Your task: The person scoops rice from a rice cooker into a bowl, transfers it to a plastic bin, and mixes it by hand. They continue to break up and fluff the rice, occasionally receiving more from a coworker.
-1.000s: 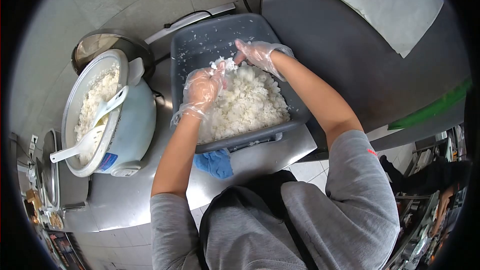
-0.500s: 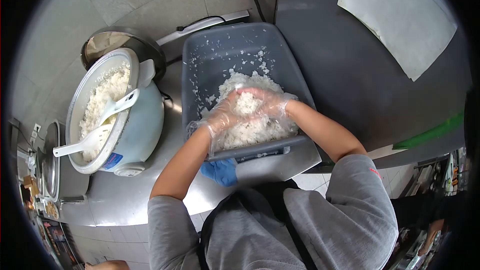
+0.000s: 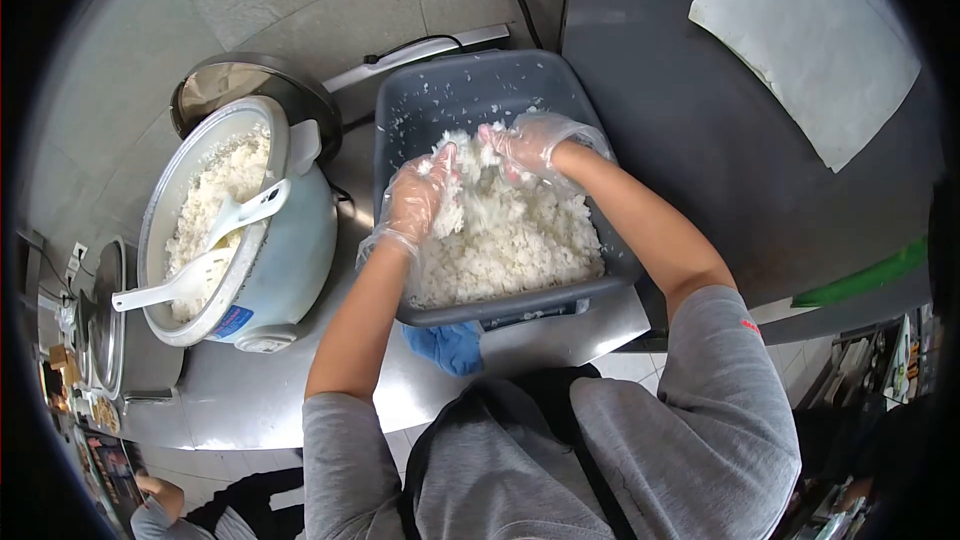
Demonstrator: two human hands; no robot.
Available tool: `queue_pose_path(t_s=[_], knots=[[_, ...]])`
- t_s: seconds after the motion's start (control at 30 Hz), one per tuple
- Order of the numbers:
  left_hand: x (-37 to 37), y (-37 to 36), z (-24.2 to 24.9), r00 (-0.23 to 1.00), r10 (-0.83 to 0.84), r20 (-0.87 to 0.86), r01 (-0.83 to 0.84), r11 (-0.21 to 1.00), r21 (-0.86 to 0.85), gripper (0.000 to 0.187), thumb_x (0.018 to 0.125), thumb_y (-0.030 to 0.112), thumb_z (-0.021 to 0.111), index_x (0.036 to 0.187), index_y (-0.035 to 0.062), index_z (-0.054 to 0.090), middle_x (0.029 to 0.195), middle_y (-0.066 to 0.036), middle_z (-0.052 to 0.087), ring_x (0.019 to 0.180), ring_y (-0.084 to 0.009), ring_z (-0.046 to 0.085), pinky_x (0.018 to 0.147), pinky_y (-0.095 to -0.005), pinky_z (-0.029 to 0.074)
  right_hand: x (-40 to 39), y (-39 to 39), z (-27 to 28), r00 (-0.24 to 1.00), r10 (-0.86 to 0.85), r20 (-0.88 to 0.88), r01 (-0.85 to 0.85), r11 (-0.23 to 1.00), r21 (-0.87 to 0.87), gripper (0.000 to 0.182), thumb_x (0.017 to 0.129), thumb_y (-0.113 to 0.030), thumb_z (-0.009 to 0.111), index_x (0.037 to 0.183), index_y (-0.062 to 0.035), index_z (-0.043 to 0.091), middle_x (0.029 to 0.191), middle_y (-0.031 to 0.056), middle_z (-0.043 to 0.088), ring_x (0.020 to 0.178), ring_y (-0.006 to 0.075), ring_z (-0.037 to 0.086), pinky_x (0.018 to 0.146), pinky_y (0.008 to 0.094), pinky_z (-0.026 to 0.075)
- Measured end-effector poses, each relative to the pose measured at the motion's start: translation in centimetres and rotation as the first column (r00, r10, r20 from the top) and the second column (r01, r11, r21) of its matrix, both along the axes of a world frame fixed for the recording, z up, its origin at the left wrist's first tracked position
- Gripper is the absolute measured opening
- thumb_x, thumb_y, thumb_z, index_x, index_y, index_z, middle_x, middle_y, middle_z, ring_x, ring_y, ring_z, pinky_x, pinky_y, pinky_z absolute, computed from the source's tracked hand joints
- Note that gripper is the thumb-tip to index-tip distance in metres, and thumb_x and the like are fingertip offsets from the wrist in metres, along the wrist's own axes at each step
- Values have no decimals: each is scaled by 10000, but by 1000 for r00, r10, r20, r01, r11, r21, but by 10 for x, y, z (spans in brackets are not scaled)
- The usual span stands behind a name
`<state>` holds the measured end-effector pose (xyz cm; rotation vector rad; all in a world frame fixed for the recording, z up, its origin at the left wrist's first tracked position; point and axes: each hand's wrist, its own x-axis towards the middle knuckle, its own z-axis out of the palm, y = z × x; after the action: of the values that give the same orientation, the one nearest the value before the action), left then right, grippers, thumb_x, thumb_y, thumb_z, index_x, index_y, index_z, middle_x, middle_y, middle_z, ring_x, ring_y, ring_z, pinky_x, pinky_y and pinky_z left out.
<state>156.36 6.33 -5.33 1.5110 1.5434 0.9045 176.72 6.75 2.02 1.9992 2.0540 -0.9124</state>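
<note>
Cooked white rice (image 3: pixel 510 250) fills the near part of a dark grey plastic tub (image 3: pixel 592 105). Both my hands wear loose clear plastic gloves and are inside the tub. On the left side, my left hand (image 3: pixel 418 198) has its fingers curled around a clump of rice, with grains stuck to them. Farther back and to the right, my right hand (image 3: pixel 528 143) grips some rice at its fingertips. A gap separates the two hands, and loose rice falls between them, slightly blurred.
Left of the tub stands a large rice cooker (image 3: pixel 300 260) full of rice, with a white rice paddle (image 3: pixel 180 285) and a second white utensil (image 3: pixel 250 208) in it. A blue cloth (image 3: pixel 445 345) lies under the tub's near edge. Another person (image 3: pixel 190 515) is at lower left.
My hands were cupped together around a clump of rice. They have moved apart, left and right, and the rice is breaking up between them. Another person has come further into view at lower left.
</note>
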Motion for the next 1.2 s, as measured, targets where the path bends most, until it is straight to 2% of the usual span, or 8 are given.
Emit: queue_pose_path(t_s=[0.07, 0.17, 0.33, 0.57, 0.7, 0.77, 0.87, 1.2], knots=[[-4, 2, 3, 980, -71, 188, 106, 977, -184, 676, 806, 594, 554, 1093, -17, 587, 1028, -210, 624, 963, -288, 606, 816, -369, 449, 1, 2, 1, 986, -63, -153, 34, 982, -187, 738, 812, -721, 286, 1258, -185, 528, 1334, 143, 452, 1229, 348, 415, 1021, 437, 321], [-9, -3, -4, 961, -240, -140, 213, 960, -182, 596, 835, 506, 550, 1224, 60, 480, 1086, -213, 601, 1054, -304, 572, 875, -366, 419, 18, 11, -37, 911, -302, -280, 179, 902, -393, 852, 815, -746, 223, 1362, -114, 387, 1503, 167, 90, 1387, 348, 75, 1071, 547, 148], [-16, -16, -18, 787, -497, -365, 465, 867, -177, 969, 677, 150, 793, 1433, 175, 187, 1414, -202, 314, 1294, -285, 338, 1061, -348, 285, 45, 24, -114, 786, -526, -324, 423, 841, -337, 892, 826, -717, 290, 1400, -35, 259, 1490, 216, 90, 1380, 359, 90, 1056, 536, 199], [11, -1, -39, 838, -527, 139, 543, 784, -302, 1185, 603, 173, 846, 1455, 129, 23, 1413, -193, 307, 1309, -298, 313, 1063, -364, 297, 24, -1, -114, 633, -547, -548, 293, 824, -485, 1097, 642, -840, 444, 1456, -174, 135, 1512, 155, 45, 1392, 322, 39, 1048, 601, 126], [20, 10, -47, 922, -291, 254, 357, 893, -273, 1040, 680, 137, 800, 1443, 130, 93, 1326, -166, 429, 1225, -264, 431, 1004, -402, 374, 14, 7, -117, 477, -477, -738, 132, 869, -476, 1044, 679, -753, 544, 1453, -166, 160, 1516, 96, 99, 1385, 270, 122, 1082, 491, 172], [14, 3, -31, 805, -255, 535, 405, 896, -184, 946, 681, 86, 786, 1406, 97, 179, 1275, -162, 472, 1195, -259, 461, 983, -388, 397, 42, 54, -206, 301, -29, -953, -168, 982, -82, 922, 750, -672, 533, 1427, -123, 233, 1481, 115, 208, 1355, 275, 209, 1062, 491, 223], [8, 5, -25, 619, -221, 754, 418, 905, -79, 711, 668, -10, 755, 1267, 4, 374, 1131, -127, 570, 1028, -222, 577, 907, -347, 464, 0, -3, -73, 319, -317, -893, 101, 948, -301, 654, 740, -283, 752, 1254, -12, 452, 1137, 87, 583, 1051, 164, 552, 901, 297, 452], [14, -10, -13, 888, -60, 456, 107, 991, -78, 631, 754, 385, 733, 1142, -60, 510, 1043, -150, 623, 908, -206, 609, 781, -287, 479, -1, 28, -92, 446, -255, -858, 546, 837, 35, 681, 773, -622, 581, 1098, -24, 619, 1045, 151, 635, 954, 205, 589, 817, 327, 447]])
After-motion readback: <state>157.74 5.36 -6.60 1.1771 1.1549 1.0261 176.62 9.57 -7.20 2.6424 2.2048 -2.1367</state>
